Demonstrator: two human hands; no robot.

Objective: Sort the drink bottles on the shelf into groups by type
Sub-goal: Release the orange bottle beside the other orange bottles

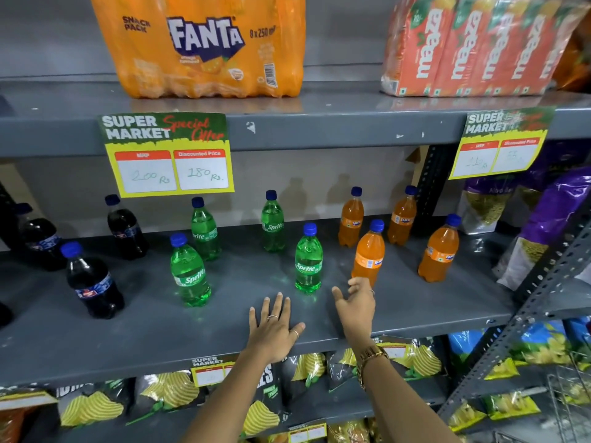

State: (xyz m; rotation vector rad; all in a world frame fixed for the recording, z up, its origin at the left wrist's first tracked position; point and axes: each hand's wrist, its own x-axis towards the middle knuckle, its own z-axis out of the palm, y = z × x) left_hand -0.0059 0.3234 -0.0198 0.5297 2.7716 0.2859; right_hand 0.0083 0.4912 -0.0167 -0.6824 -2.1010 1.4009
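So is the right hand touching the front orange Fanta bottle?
Cannot tell. In the head view the right hand overlaps the base of the front Fanta bottle with fingers open, hiding any contact or gap.

From my feed, the Fanta pack [204, 46] and the Maaza cartons [473, 49] lose their tops to the upper edge. At the left edge one dark cola bottle [3, 313] shows only a sliver. My right hand [356, 303] covers the base of the nearest orange bottle [369, 251]. The right price tag [502, 145] has handwriting too faint for me to read.
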